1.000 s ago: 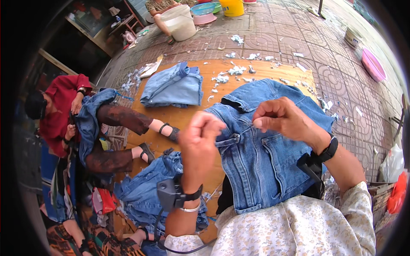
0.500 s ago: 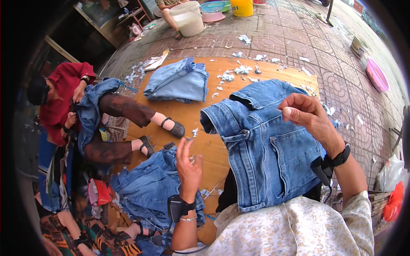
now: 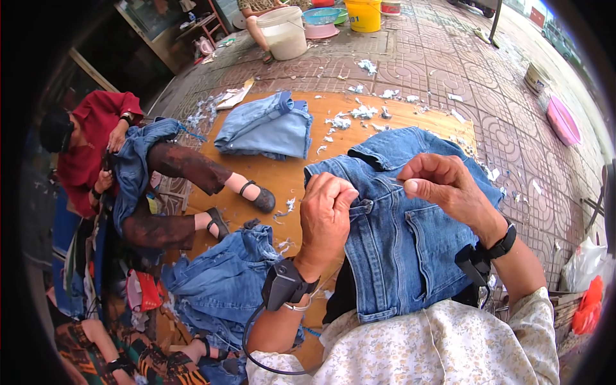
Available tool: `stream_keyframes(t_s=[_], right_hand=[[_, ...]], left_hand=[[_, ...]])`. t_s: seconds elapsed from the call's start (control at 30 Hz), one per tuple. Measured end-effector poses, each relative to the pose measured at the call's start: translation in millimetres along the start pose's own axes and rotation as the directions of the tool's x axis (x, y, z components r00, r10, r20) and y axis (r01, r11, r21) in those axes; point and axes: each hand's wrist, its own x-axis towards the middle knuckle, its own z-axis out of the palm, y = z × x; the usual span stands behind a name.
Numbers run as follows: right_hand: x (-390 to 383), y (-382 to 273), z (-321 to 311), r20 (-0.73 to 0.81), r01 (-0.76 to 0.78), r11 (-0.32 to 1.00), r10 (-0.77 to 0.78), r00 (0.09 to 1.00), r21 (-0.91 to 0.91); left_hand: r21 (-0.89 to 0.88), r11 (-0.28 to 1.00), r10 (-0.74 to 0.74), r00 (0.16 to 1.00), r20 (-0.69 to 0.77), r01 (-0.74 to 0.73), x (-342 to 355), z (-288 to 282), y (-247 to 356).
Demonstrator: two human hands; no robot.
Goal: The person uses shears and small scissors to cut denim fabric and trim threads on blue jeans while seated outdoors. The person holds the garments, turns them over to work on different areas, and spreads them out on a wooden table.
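A pair of blue jeans (image 3: pixel 391 237) lies across my lap, its waistband toward the left and a pocket facing up. My left hand (image 3: pixel 324 215) is closed on the waistband edge beside a belt loop. Just above the jeans' seam, my right hand (image 3: pixel 443 186) holds thumb and forefinger pinched together. Something small and thin shows at those fingertips, too small to name. Both wrists carry black strapped devices.
Folded light-blue jeans (image 3: pixel 266 128) lie on the wooden board (image 3: pixel 256 176) ahead, near pale thread scraps (image 3: pixel 362 112). More denim (image 3: pixel 221 276) is heaped at left. A co-worker in a red top (image 3: pixel 93 141) handles jeans there. Buckets (image 3: pixel 282 38) and a pink basin (image 3: pixel 563 120) stand farther off.
My left hand has moved up and right from above the denim heap and closed on the waistband. My right hand, still pinched, has shifted slightly left and down.
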Motion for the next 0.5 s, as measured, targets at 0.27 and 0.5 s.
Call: stream_keyframes(t_s=[0.27, 0.5], right_hand=[[11.3, -6.3, 11.8, 0.132, 0.208, 0.908, -0.171, 0.976, -0.364], [21.4, -10.8, 20.8, 0.221, 0.300, 0.767, -0.210, 0.952, -0.567]], left_hand=[[-0.360, 0.903, -0.265, 0.964, -0.033, 0.236, -5.7, -5.7, 1.1], [-0.691, 0.687, -0.364, 0.930, -0.058, 0.225, -5.0, -0.9, 7.1]])
